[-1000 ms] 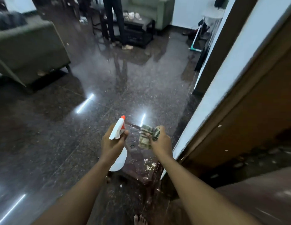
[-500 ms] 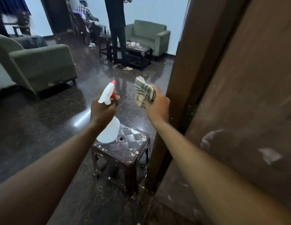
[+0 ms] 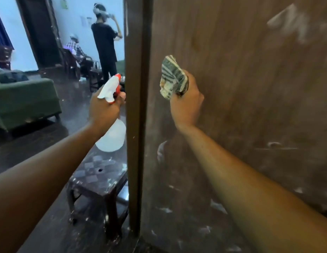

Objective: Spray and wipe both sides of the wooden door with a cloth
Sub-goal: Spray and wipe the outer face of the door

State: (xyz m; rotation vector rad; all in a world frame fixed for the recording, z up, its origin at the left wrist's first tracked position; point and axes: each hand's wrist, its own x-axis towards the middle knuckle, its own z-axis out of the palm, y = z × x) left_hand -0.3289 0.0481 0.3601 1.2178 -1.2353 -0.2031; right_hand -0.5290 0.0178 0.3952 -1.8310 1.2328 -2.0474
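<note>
The brown wooden door [image 3: 250, 88] fills the right half of the view, marked with white smears and specks; its edge [image 3: 135, 125] runs down the middle. My left hand [image 3: 104, 110] grips a white spray bottle [image 3: 112, 136] with an orange-and-white trigger head, left of the door edge, nozzle pointing up and right. My right hand [image 3: 186, 105] holds a bunched green-and-white striped cloth [image 3: 172, 77] in front of the door face, near its left edge; whether the cloth touches the wood I cannot tell.
A small dark stool [image 3: 97, 179] with a chequered top stands on the glossy dark floor just left of the door edge, below the bottle. A green sofa [image 3: 26, 101] sits at the left. One person stands [image 3: 104, 44] and another sits [image 3: 75, 50] at the back.
My view has lifted from the floor to the door. Both hands have risen, and the right hand with the cloth has moved right, from beside the door edge to in front of its face.
</note>
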